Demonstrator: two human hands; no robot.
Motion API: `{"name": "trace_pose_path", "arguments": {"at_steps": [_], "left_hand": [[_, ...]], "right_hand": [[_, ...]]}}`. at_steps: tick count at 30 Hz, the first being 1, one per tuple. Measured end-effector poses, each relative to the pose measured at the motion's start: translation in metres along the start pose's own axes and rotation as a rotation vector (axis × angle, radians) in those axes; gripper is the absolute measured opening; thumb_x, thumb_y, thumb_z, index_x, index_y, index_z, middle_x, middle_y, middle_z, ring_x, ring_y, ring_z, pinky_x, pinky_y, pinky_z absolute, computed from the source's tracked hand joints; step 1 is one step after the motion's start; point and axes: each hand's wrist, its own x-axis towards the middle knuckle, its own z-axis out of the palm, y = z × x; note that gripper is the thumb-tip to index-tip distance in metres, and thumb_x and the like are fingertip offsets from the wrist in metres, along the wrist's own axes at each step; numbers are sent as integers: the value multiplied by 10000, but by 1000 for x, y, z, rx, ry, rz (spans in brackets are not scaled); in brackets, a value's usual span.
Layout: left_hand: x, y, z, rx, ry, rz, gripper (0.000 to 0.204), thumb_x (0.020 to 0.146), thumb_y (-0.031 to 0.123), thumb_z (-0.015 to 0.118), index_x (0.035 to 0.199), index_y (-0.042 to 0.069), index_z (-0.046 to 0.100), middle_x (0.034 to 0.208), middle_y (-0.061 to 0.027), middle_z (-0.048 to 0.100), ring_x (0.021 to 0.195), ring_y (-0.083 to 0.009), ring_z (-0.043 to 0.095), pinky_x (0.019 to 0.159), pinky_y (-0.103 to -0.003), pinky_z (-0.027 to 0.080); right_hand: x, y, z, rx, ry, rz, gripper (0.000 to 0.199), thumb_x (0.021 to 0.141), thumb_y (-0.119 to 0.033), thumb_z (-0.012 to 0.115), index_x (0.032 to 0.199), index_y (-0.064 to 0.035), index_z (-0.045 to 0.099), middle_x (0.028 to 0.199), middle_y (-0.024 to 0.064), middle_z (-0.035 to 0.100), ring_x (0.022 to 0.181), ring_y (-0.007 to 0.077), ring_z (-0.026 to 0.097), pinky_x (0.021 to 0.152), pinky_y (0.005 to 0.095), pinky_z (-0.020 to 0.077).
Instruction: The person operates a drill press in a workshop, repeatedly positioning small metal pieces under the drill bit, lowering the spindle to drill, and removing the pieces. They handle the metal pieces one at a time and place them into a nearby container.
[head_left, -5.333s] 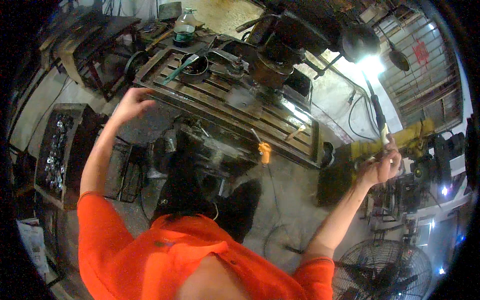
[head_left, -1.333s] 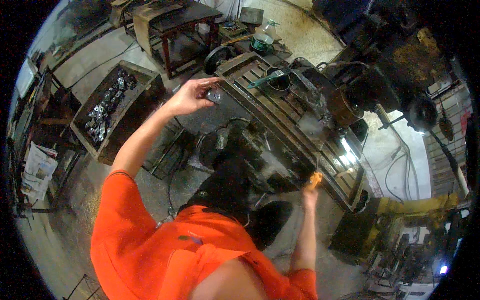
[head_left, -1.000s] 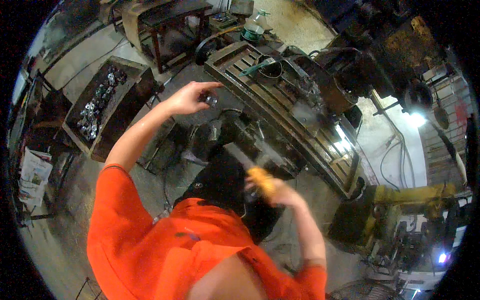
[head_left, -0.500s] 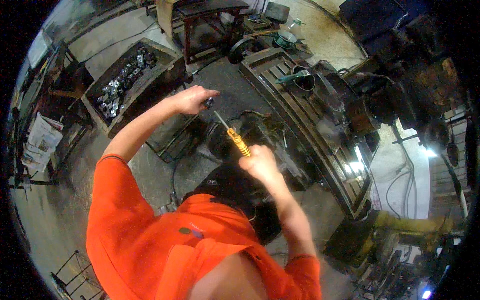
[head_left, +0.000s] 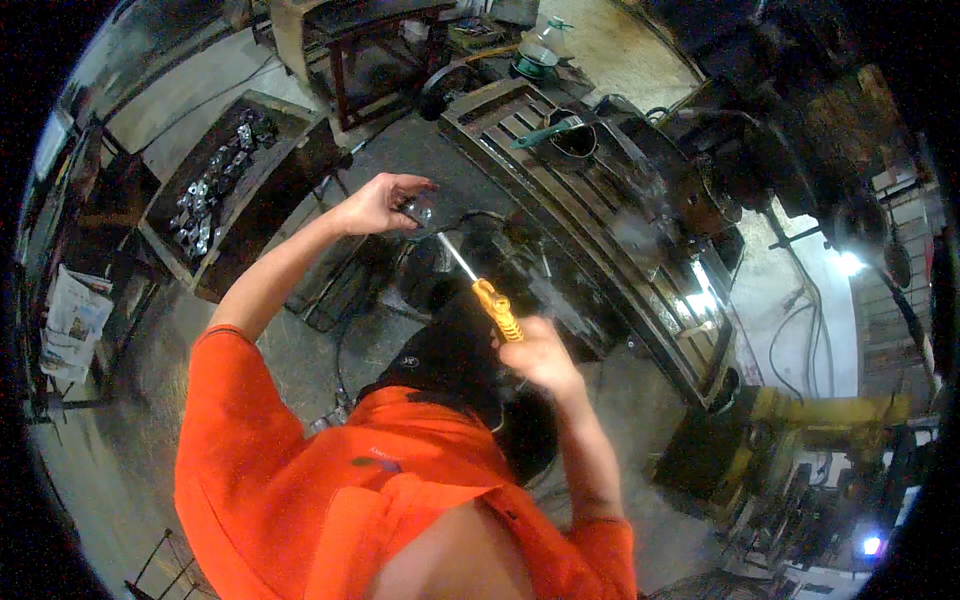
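My left hand [head_left: 378, 207] is stretched out over the floor, its fingers closed round a small shiny metal part [head_left: 420, 212]. My right hand [head_left: 540, 356] grips the rear of a yellow air blow gun [head_left: 496, 308] with a thin silver nozzle. The nozzle's tip points up and left, close to the metal part; a small gap seems to lie between them. Left of my left hand stands a long metal trough [head_left: 170, 262] with several similar small metal parts [head_left: 205, 205] heaped in it.
A slatted metal frame [head_left: 590, 235] runs along the right, with a green-handled pan-like thing [head_left: 575, 140] on it. Dark machinery stands beyond it. At the back is a dark table [head_left: 375, 18]; folded newspaper [head_left: 78, 318] hangs at the left. Cables [head_left: 815, 320] trail on the right.
The metal part now shows a brighter face, and my left fingers have shifted round it. My right hand and the blow gun sit slightly lower and further right. The whole view has shifted a little.
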Motion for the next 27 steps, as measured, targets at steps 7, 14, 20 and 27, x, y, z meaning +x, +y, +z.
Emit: {"name": "trace_pose_path", "arguments": {"at_steps": [7,14,20,27], "left_hand": [[13,9,19,82,-132,-76,607,658,-44,641,1224,-13,425,1147,-107,544,1039,-177,514,884,-311,422],[12,16,23,203,-102,-155,661,634,21,681,1233,-31,405,1155,-147,537,1042,-217,517,864,-334,435],[9,1,21,306,-142,-145,682,623,37,686,1238,-30,399,1138,-147,544,992,-212,530,838,-332,443],[2,19,19,198,-333,-176,672,614,-37,657,1238,-18,411,1060,-100,574,935,-142,533,801,-286,450]], "right_hand": [[-13,-4,5,-132,114,45,248,587,-230,541,622,16,533,547,182,505,481,280,508,496,373,401],[0,11,17,-66,165,84,268,572,-235,541,619,28,540,581,233,524,563,371,550,544,408,432],[13,15,23,-98,111,98,282,579,-237,543,630,40,549,557,218,524,524,338,548,520,394,429],[27,27,-10,411,-350,212,199,652,-136,507,759,23,561,714,112,597,574,171,567,482,263,433]]}}
